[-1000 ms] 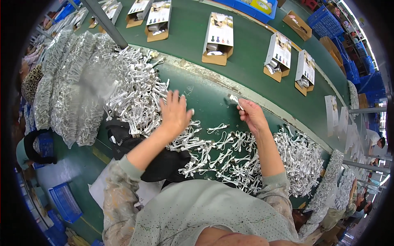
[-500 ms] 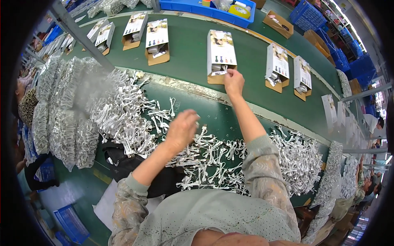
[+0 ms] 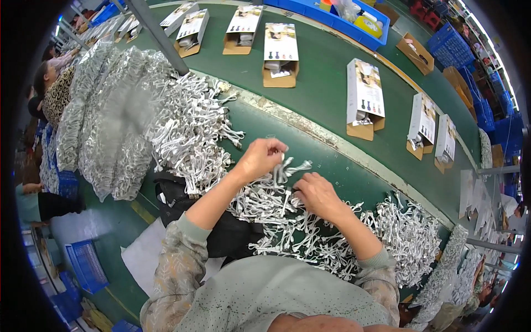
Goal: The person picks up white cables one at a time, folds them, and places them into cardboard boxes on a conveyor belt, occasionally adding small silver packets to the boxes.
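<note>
My left hand (image 3: 261, 160) is above the near work surface, its thumb and fingertips pinched on a small white cable (image 3: 285, 169) that hangs partly below them. Close by on the right, my right hand (image 3: 321, 196) reaches down with curled fingers at the far edge of a loose pile of bundled white cables (image 3: 287, 235). Its fingertips touch the cables, but what they grip is hidden. Beyond the hands, an open printed carton (image 3: 365, 94) lies on the green belt (image 3: 321, 83), its brown flaps toward me and white items inside.
More open cartons (image 3: 280, 50) lie along the belt. Cable heaps rise left (image 3: 193, 133) and right (image 3: 409, 238), with clear bags of cables (image 3: 119, 127) far left. A metal post (image 3: 157, 36) stands there. A blue tray (image 3: 354, 25) is across the belt. Other people sit further off.
My right hand has left the carton on the belt and come back to the cable pile. My left hand now holds a cable near it. The view has shifted, and the cartons appear further right.
</note>
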Tool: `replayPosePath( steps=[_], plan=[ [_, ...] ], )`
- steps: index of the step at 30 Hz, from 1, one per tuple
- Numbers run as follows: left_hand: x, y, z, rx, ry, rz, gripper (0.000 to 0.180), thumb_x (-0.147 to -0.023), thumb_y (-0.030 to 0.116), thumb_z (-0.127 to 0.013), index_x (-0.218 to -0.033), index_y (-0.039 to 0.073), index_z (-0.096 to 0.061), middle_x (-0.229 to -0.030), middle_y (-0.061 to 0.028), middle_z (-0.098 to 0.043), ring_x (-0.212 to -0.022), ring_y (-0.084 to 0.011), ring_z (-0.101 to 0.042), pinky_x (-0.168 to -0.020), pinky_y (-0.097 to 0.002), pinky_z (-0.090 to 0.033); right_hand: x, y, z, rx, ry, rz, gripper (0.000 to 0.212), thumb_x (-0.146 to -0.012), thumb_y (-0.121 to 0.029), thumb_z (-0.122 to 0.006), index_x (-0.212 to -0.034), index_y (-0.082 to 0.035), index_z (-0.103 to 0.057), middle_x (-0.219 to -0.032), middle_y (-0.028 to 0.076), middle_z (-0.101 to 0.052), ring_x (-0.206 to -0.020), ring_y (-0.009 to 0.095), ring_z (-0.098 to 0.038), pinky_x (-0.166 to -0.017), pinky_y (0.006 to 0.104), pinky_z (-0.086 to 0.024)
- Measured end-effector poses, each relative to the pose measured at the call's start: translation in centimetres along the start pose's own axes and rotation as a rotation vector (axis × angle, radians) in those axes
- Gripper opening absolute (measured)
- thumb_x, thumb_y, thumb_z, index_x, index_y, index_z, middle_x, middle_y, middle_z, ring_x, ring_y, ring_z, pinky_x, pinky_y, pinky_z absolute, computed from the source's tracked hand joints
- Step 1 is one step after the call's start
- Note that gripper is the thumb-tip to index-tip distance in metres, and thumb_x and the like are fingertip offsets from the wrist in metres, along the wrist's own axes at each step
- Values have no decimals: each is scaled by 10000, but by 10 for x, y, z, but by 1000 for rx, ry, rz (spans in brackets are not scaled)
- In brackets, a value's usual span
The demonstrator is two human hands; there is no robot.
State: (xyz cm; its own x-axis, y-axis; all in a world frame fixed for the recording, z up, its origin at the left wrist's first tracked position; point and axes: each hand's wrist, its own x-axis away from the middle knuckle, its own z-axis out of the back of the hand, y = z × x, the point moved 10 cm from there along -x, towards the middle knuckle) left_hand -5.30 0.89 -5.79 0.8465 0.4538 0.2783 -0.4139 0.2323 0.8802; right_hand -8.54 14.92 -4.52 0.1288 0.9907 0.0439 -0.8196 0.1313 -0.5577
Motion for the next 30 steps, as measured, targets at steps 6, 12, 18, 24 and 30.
replayPosePath(
  steps=[6, 12, 18, 24, 30],
  plan=[
    [-1, 0, 22, 582, 137, 113, 272, -866, 97, -588, -1082, -65, -554, -957, -117, -641, -871, -181, -642, -663, -259, -539, 10, 18, 48, -83, 289, -101, 187, -747, -73, -644, -918, -29, -582, -934, 134, -570, -895, 314, -557, -735, 405, -481],
    [13, 2, 20, -496, 174, -210, 183, -763, 39, -616, -946, 33, -608, -914, -153, -604, -885, -358, -579, -782, -417, -470, 8, 47, 22, -28, 189, -193, 137, -747, -101, -651, -835, -53, -557, -876, 128, -531, -852, 318, -558, -699, 431, -474],
    [27, 9, 33, -736, 284, -148, 170, -733, 97, -667, -879, 39, -602, -859, -122, -561, -856, -322, -565, -755, -408, -463, -7, 79, 57, -1040, 167, -571, 212, -845, -228, -631, -871, -18, -616, -716, 25, -627, -587, 74, -558, -535, 201, -449],
    [33, 2, 28, -860, 235, -123, 152, -732, 66, -641, -868, 30, -581, -891, -129, -557, -879, -318, -564, -751, -412, -466, -44, 178, 80, -660, 598, -700, 275, -794, -268, -605, -807, 3, -644, -679, 100, -656, -589, 174, -619, -591, 308, -488],
    [28, 0, 30, -807, 228, -104, 137, -740, 92, -635, -828, 31, -549, -830, -140, -571, -809, -337, -580, -710, -433, -464, -66, 208, 113, -52, 932, -637, 357, -790, -233, -620, -1014, 44, -591, -875, 241, -638, -838, 384, -613, -777, 444, -473]
  ],
)
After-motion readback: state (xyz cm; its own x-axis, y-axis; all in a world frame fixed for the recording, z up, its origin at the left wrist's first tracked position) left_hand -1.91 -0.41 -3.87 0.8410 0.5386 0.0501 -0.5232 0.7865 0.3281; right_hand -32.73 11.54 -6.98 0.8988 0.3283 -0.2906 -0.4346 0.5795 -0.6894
